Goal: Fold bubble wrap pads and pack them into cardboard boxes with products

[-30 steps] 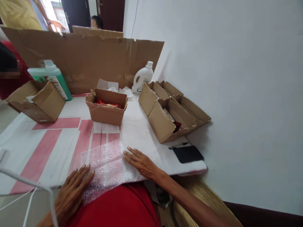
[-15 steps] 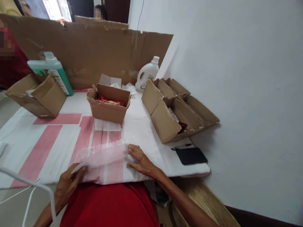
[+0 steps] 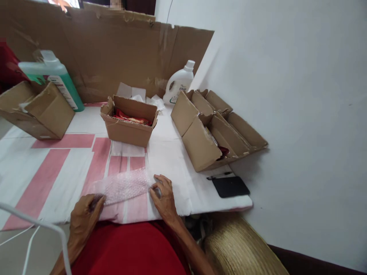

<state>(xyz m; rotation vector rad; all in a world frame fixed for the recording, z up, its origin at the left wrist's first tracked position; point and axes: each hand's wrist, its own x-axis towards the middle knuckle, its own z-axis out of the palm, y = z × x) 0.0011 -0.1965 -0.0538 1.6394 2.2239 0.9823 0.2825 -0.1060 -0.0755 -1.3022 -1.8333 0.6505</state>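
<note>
A clear strip of bubble wrap (image 3: 124,186) lies at a slight slant above the pink-and-white table cover, close to my body. Its left end is gripped in my left hand (image 3: 86,214), with the thumb pressed toward the curled fingers. At the right end, my right hand (image 3: 164,196) has thumb and index finger closed together on the wrap's edge. Straight ahead of the wrap stands a cardboard box (image 3: 127,130) with red packets (image 3: 132,118) inside.
Divided cardboard boxes (image 3: 200,149) stand at right, near a black phone-like slab (image 3: 231,186) and a pen (image 3: 219,176). A white jug (image 3: 180,84), a green-liquid bottle (image 3: 67,89) and another box (image 3: 54,114) stand farther back. White tubing (image 3: 43,225) crosses at lower left.
My right hand has turned and its thumb and index finger have closed at the wrap's right edge. The wrap looks flatter and lower. The head view has tilted slightly down.
</note>
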